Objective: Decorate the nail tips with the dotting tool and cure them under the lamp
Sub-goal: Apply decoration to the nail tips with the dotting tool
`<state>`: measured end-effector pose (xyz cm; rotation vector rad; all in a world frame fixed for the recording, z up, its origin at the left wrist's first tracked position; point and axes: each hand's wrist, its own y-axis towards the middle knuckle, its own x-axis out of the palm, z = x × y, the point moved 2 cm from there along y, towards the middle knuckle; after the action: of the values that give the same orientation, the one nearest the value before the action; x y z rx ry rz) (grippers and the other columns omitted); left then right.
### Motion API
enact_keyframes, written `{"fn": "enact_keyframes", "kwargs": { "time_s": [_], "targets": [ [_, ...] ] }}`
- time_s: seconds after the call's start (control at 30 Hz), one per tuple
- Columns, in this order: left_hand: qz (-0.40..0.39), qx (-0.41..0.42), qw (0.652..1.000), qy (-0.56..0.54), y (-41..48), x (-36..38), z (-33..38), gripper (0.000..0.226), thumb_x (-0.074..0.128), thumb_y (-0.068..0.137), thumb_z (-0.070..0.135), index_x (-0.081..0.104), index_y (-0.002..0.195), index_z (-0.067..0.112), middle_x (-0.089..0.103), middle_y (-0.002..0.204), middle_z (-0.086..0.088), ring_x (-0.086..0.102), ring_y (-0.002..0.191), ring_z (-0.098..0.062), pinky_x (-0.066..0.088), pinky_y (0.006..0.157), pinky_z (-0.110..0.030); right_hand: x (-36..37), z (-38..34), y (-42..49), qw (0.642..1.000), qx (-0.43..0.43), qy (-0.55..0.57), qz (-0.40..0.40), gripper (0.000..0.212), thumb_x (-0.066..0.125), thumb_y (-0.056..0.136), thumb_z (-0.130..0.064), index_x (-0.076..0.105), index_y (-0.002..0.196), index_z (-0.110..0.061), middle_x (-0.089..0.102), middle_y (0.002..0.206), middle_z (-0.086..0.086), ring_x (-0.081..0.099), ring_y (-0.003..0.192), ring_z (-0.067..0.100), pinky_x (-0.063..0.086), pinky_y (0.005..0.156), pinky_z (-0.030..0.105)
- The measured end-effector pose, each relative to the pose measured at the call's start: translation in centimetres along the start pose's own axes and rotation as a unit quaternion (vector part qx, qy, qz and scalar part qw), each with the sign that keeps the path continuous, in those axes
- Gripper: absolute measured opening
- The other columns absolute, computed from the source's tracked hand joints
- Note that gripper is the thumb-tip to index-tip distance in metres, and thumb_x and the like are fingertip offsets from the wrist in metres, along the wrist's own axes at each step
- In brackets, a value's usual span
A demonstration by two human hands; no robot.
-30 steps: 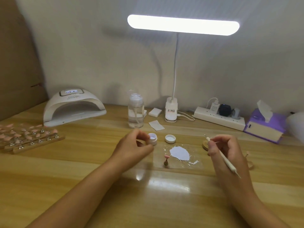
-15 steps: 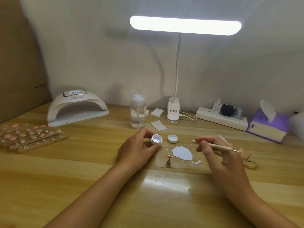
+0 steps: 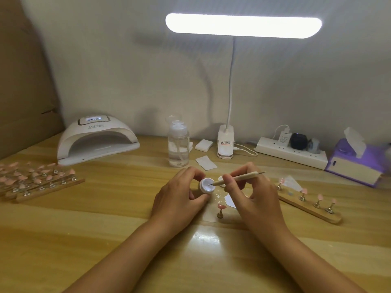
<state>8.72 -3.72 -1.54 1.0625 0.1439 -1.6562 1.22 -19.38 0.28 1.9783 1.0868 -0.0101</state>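
Dotting tool lies nearly level, long axis running from low on the left to slightly higher on the right; its metal working tip sits inside the mouth of the small white gel jar, the spare end pointing right and away from the person. Right hand pinches the wooden shaft close to the working end, thumb and fingers curled round it like a pen. Left hand grips the jar, fingers wrapped round its wall, with the mouth tipped toward the tool. The hands are near each other, jar just left of the right fingertips. Step looks like loading gel on the tip. The target, a single pink nail tip upright on its little metal stand, is below and between the hands, nearer the right hand, just beside its thumb side, touching neither hand. The coming move likely turns on this: the tool must lift out of the jar and swing down and toward the person to that nail tip. A white gel smear lies just behind the stand. A wooden strip with more pink tips lies right of the right hand. The curing lamp sits well apart at far left, opening facing the person.
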Motion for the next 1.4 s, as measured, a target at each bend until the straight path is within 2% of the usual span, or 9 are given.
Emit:
{"fn": "enact_keyframes", "kwargs": {
  "time_s": [0.33,0.6,0.77,1.4],
  "targets": [
    [0.0,0.009,1.0,0.016,-0.13,-0.02,0.2,0.03,0.074,0.08,0.038,0.05,0.098,0.042,0.056,0.105,0.025,0.057,0.069,-0.002,0.041,0.06,-0.016,0.24,0.53,0.15,0.999,0.016,-0.034,-0.017,0.013,0.07,0.091,-0.024,0.063,0.08,-0.021,0.062,0.071,-0.014,0.059,0.07,0.007,0.049,0.079,0.055],
    [0.004,0.01,1.0,0.018,-0.22,-0.06,0.23,0.03,0.074,0.079,0.039,0.051,0.098,0.041,0.056,0.104,0.024,0.057,0.07,-0.002,0.047,0.063,-0.022,0.36,0.53,0.14,0.999,0.02,-0.04,-0.027,0.014,0.07,0.091,-0.026,0.063,0.081,-0.02,0.062,0.071,-0.016,0.06,0.069,0.006,0.049,0.08,0.054],
    [0.006,0.012,1.0,0.022,-0.23,-0.03,0.3,0.03,0.074,0.079,0.041,0.051,0.098,0.042,0.056,0.104,0.025,0.056,0.071,-0.001,0.039,0.059,-0.016,0.35,0.47,0.17,0.999,0.024,-0.038,-0.029,0.013,0.07,0.091,-0.025,0.063,0.081,-0.02,0.062,0.071,-0.017,0.06,0.069,0.007,0.05,0.08,0.054],
    [0.007,0.0,0.999,0.033,-0.25,-0.03,0.16,0.029,0.072,0.079,0.044,0.05,0.098,0.043,0.057,0.104,0.027,0.054,0.075,0.001,0.036,0.058,-0.015,0.21,0.24,0.02,0.999,0.022,-0.03,-0.013,0.011,0.07,0.09,-0.021,0.062,0.083,-0.022,0.06,0.073,-0.018,0.06,0.072,0.009,0.05,0.078,0.056]
  ]
}}
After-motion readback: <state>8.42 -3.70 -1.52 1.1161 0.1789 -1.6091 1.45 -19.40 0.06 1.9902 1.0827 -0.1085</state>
